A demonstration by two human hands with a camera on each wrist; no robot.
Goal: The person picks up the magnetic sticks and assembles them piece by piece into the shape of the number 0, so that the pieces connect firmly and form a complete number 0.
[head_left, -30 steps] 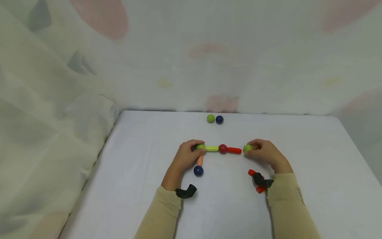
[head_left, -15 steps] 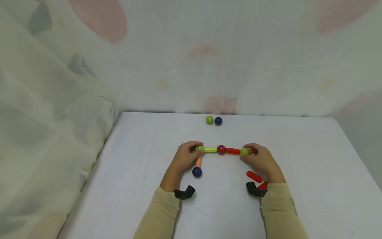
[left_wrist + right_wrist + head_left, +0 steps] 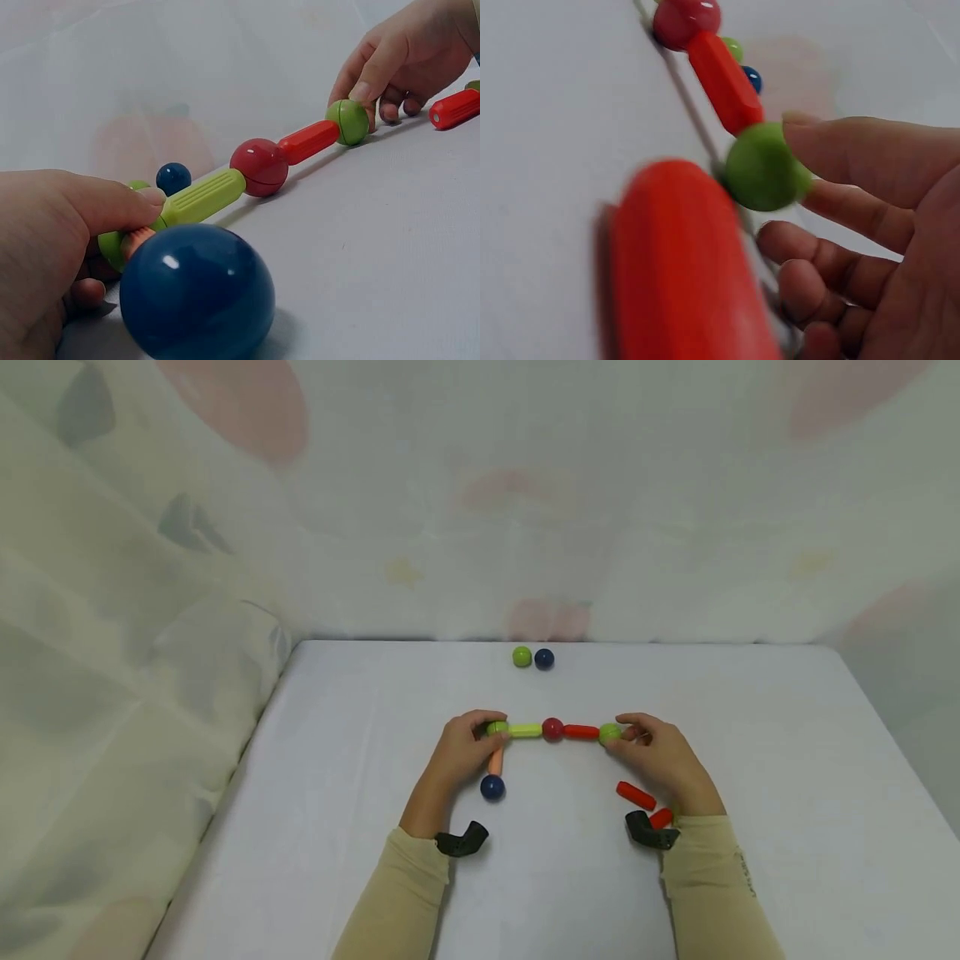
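Frankly, with my left hand and right hand each pinching an end ball of the rod-and-ball chain mid-table, I'd judge any uneven pull could snap its joints apart.

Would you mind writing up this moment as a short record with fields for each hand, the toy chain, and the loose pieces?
left hand: left hand pinches the green ball at the chain's left end
right hand: right hand pinches the green end ball against the red rod
chain: green rod, red ball, red rod in a row; orange rod leads down to a blue ball
loose pieces: spare red rod by the right wrist; green and blue pair at the table's far edge
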